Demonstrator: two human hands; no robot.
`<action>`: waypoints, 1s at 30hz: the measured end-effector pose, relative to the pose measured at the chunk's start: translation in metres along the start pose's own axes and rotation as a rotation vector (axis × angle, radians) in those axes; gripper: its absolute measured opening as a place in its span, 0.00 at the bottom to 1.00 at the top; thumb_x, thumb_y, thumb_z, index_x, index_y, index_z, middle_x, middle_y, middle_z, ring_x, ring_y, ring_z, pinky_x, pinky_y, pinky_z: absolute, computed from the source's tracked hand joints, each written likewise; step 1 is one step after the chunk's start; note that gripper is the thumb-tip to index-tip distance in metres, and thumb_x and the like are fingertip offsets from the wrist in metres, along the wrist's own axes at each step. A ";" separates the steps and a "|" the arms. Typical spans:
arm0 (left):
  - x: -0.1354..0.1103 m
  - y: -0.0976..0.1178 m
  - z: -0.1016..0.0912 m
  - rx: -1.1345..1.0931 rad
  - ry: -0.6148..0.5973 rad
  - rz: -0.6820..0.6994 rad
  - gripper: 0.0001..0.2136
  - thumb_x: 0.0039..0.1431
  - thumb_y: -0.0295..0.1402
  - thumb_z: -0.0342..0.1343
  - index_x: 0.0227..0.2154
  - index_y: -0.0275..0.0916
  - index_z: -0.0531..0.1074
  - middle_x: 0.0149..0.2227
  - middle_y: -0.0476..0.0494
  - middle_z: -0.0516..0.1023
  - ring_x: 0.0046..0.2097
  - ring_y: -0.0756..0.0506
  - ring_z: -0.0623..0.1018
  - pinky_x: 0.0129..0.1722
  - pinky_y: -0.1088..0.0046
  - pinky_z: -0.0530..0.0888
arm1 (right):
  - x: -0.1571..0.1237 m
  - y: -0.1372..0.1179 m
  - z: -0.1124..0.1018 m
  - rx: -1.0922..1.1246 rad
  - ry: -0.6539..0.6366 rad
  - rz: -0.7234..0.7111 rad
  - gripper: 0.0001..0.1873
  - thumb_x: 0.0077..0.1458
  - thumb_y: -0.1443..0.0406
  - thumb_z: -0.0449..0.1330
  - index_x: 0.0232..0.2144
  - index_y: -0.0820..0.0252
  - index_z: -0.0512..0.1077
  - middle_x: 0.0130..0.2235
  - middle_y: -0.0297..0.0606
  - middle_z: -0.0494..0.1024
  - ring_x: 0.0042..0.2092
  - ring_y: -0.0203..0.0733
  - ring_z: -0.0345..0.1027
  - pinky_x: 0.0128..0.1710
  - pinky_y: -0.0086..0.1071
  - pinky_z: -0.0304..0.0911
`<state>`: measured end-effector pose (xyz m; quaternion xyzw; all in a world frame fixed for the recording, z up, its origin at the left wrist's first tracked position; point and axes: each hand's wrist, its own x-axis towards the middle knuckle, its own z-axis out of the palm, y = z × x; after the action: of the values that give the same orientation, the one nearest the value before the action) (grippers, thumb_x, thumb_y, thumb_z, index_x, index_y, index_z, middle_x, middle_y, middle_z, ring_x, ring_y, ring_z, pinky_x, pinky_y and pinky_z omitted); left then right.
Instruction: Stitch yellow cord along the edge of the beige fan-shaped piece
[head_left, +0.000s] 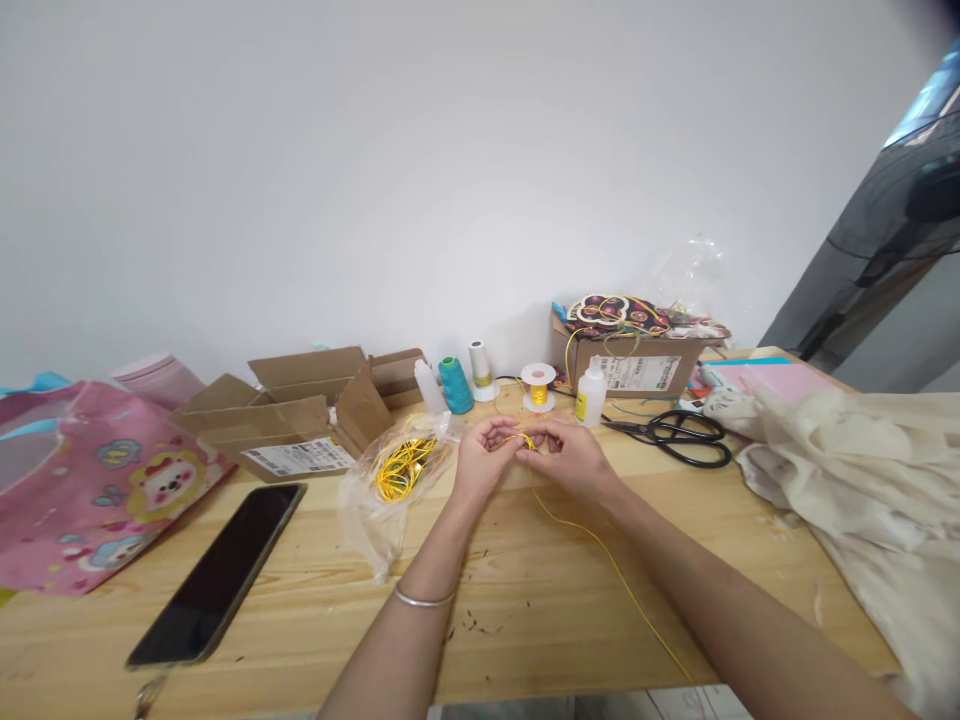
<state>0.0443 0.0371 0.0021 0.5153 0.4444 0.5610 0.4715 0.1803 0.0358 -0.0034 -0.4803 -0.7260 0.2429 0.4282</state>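
yellow cord (600,545) | left hand (484,455) pinches it | right hand (568,457) pinches it

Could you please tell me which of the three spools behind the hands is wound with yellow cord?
The low white flanged spool, rightmost of the three: yellow cord wraps its core, unlike the teal thread cone and the tall white cone.

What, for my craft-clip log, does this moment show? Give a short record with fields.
left hand: pinching the yellow cord
right hand: pinching the same cord, which trails toward the near edge of the table
left of hands: clear plastic bag holding coiled yellow cord; phone, screen dark
behind hands: teal thread cone, small yellow spool, white bottle
right of hands: black scissors, cream fabric
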 end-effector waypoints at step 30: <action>-0.004 0.003 0.000 -0.007 -0.027 -0.150 0.10 0.35 0.32 0.61 0.24 0.35 0.72 0.23 0.48 0.74 0.23 0.55 0.68 0.23 0.80 0.64 | 0.008 -0.001 -0.011 0.608 0.130 0.337 0.08 0.36 0.63 0.58 0.19 0.63 0.69 0.19 0.30 0.67 0.21 0.30 0.56 0.23 0.26 0.53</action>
<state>0.0439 0.0325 0.0048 0.4863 0.4733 0.5187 0.5201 0.1878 0.0423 0.0065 -0.4584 -0.5023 0.4838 0.5509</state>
